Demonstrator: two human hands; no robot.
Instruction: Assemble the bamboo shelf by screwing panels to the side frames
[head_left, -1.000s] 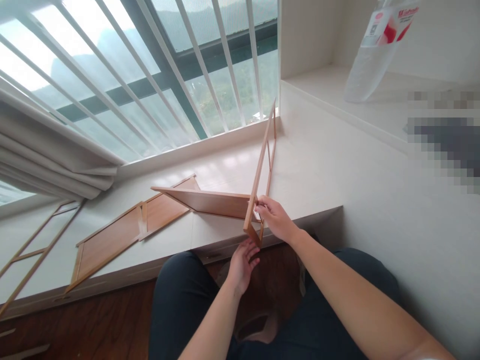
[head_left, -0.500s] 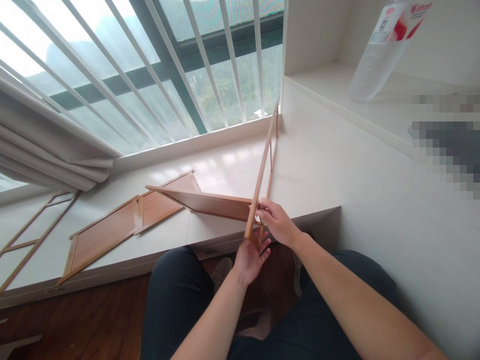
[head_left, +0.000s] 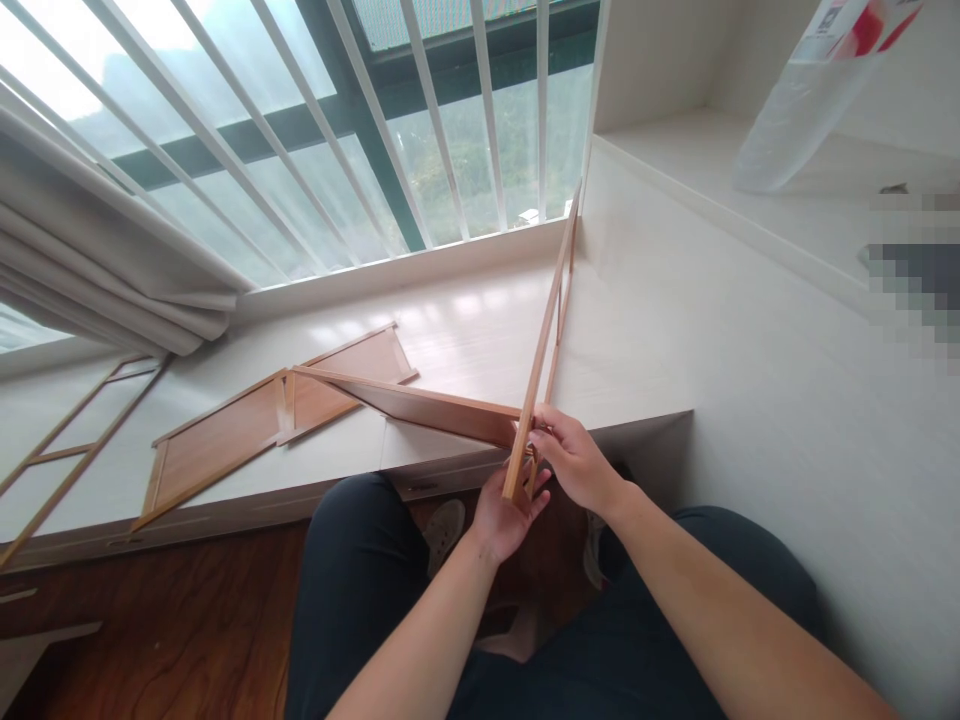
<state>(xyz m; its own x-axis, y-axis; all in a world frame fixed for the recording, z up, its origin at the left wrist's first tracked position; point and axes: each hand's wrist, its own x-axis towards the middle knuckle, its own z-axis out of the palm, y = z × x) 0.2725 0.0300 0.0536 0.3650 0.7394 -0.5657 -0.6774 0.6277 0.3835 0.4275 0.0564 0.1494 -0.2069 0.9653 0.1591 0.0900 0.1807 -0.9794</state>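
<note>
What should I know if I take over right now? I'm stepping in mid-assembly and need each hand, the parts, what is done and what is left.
Left hand: cupped under the near bottom end of the upright wooden frame.
Right hand: fingers pinched at the joint where the shelf board meets that frame.
Parts: frame stands on edge on the white ledge; two flat panels and another frame lie left.
Done: board set against the frame.
Left: whether the joint is fixed cannot be seen; the other parts are unattached.

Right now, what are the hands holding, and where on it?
Both hands grip the upright wooden frame at its near lower end: left hand under the corner, right hand where the wooden panel meets it.
</note>
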